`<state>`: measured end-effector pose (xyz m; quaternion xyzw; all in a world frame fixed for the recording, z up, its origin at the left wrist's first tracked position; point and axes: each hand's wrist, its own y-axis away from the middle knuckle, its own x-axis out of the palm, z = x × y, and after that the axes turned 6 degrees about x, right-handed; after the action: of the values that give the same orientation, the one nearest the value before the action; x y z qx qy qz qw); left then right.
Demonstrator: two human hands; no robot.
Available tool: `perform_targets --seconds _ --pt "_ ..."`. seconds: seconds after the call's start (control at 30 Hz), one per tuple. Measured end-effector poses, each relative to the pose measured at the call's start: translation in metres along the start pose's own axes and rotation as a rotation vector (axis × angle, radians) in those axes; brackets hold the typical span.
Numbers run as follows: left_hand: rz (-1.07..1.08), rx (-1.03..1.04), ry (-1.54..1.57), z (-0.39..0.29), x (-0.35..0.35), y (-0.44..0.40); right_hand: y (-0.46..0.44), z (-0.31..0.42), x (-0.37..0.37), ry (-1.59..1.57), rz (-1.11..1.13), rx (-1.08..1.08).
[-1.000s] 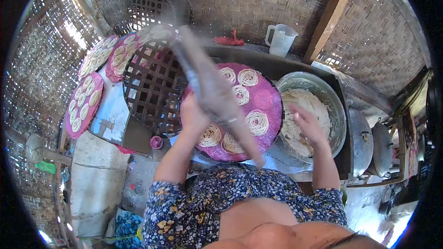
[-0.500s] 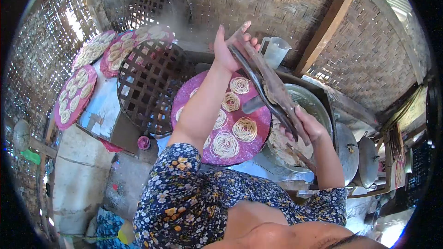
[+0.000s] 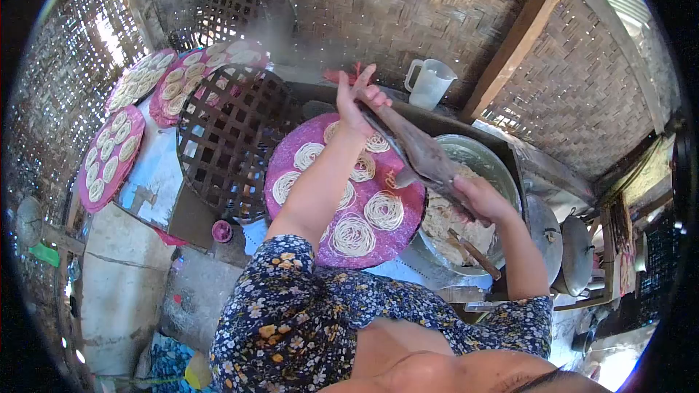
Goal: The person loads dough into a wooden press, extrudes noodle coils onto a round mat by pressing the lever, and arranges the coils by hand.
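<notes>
My left hand [image 3: 358,102] grips the upper left end of a dark wooden press [image 3: 422,153], and my right hand [image 3: 483,198] is wrapped round its lower right end. The press slants over a round pink tray [image 3: 298,135] and a metal basin [image 3: 506,175]. Under its middle a short strand of dough [image 3: 397,180] hangs above the tray. Several dough coils, such as one near the front edge [image 3: 354,236], lie on the tray. In the basin there is pale dough [image 3: 440,227] with a wooden stick [image 3: 477,255] resting in it.
More pink trays of coils [image 3: 111,159] stand at the left, beside a dark woven rack [image 3: 229,138]. A clear jug [image 3: 432,84] and a red bag [image 3: 341,76] are behind the press. Metal lids [image 3: 575,256] are at the right; a small pink cup [image 3: 222,231] is front left.
The press came up from a blurred, steep slant over the tray into both hands. My right hand, earlier over the basin, took hold of its lower end. A strand now shows under it.
</notes>
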<state>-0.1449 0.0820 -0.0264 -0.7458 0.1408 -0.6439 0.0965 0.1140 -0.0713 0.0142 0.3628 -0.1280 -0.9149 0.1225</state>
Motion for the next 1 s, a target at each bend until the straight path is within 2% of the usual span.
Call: perform_targets --seconds 0.07,0.23,0.37,0.5,0.63,0.83,1.0 --pt "-0.053 0.015 0.008 0.005 0.015 0.002 0.009 0.017 -0.010 -0.012 -0.002 0.038" --pt "0.070 0.073 -0.018 -0.020 0.040 -0.010 0.014 0.050 -0.006 0.054 -0.106 0.041" --pt "0.061 0.056 -0.053 -0.026 0.053 0.001 0.030 0.053 -0.002 0.047 -0.066 -0.012" --pt "0.059 0.039 -0.019 -0.014 0.060 0.010 0.033 0.028 -0.012 -0.020 -0.109 -0.034" --pt "0.086 0.072 -0.005 -0.019 0.070 -0.001 0.031 0.046 -0.015 0.055 -0.198 -0.045" --pt "0.088 0.073 -0.075 -0.040 0.079 0.001 0.023 0.048 -0.002 0.079 -0.167 -0.047" --pt "0.043 0.029 -0.070 -0.026 0.079 0.020 0.040 0.033 -0.007 0.080 -0.149 -0.051"
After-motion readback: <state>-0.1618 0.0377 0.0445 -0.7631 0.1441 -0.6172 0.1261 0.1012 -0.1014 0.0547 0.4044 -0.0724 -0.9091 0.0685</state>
